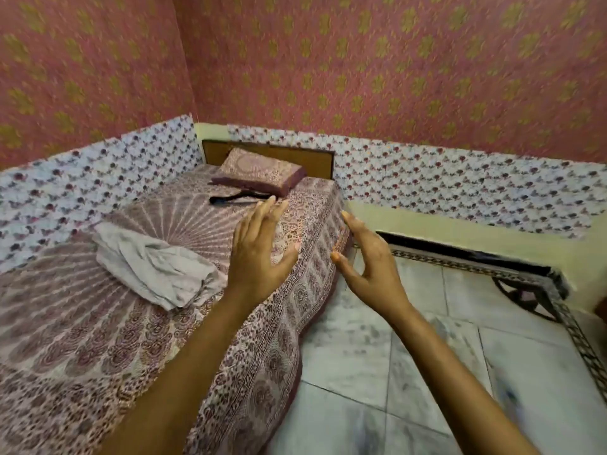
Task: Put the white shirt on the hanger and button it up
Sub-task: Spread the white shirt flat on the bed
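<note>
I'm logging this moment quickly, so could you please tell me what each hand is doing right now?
Left hand: open, fingers straight, holding nothing.
Right hand: open, fingers relaxed, holding nothing.

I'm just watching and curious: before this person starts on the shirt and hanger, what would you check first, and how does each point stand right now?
1. Left hand free: ok, fingers straight, holding nothing.
2. Right hand free: ok, open and raised above the bed's edge.
3. White shirt within sight: ok, lying crumpled on the bedspread, untouched.
4. Hanger located: ok, a dark shape on the bed in front of the pillow, partly hidden by the left fingertips.
5. Shirt unbuttoned, ready for the hanger: cannot tell, it is too bunched up.
6. Shirt and hanger together: not ok, they lie apart.
</note>
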